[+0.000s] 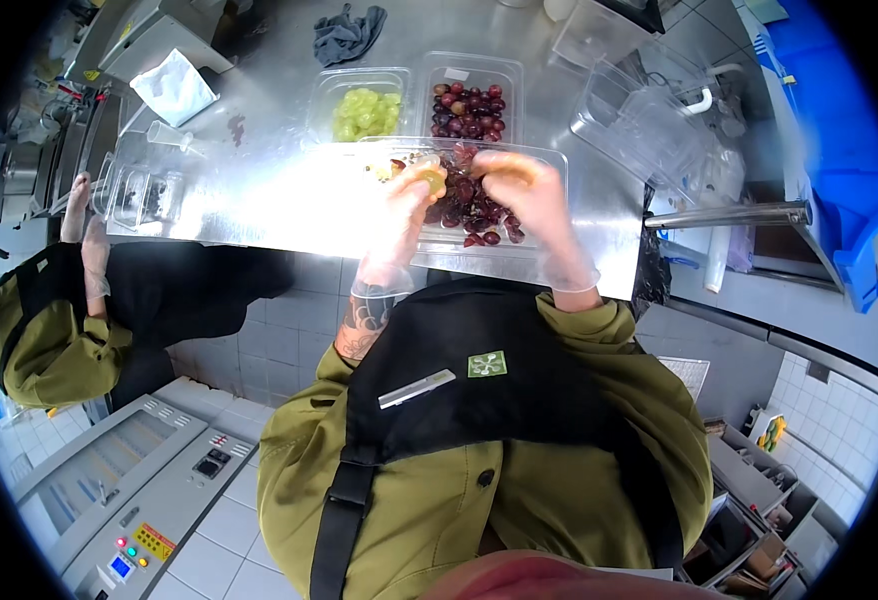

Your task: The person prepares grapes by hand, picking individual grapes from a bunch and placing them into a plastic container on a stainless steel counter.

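Note:
My gloved left hand [411,199] holds a pale, peeled-looking grape [434,181] between thumb and fingers over the near clear plastic tray. My gloved right hand [520,187], blurred, is over the tray's right part with dark red grape skin [464,154] at its fingertips. Below and between the hands lie dark red grape skins and grapes [476,208] in the near tray [565,166]. Behind it, side by side, stand a clear container [320,94] of peeled green grapes [367,114] and a clear container [514,71] of whole red grapes [469,109]. Glare whitens the tray's left part.
The steel table [274,97] bears a grey cloth [347,34], a white paper bag [174,88], a plastic cup [168,136], a clear container [146,196] at left and stacked clear containers [637,124] at right. A co-worker [63,330] in gloves stands at the left.

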Motion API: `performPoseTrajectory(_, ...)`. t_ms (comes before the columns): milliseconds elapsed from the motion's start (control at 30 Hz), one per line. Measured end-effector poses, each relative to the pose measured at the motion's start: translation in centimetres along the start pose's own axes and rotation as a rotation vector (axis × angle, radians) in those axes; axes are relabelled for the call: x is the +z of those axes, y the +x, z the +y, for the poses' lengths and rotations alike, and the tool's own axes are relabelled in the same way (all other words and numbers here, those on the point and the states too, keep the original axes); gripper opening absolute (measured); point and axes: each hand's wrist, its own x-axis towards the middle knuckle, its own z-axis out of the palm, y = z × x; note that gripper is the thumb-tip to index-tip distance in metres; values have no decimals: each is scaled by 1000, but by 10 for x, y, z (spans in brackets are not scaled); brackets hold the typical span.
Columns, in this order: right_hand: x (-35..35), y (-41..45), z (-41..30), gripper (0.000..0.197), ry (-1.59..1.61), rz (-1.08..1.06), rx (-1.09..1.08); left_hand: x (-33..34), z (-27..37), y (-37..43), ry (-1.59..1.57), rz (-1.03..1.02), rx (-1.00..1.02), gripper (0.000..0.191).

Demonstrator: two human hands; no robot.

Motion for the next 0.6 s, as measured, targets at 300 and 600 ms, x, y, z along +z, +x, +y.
performPoseTrajectory(300, 18, -11, -3, 21, -326, 4, 41, 2, -4, 2, 375, 149, 27, 25)
performPoseTrajectory(600, 34, 0, 4, 23, -137, -133, 8, 11, -2, -2, 457, 130, 89, 25)
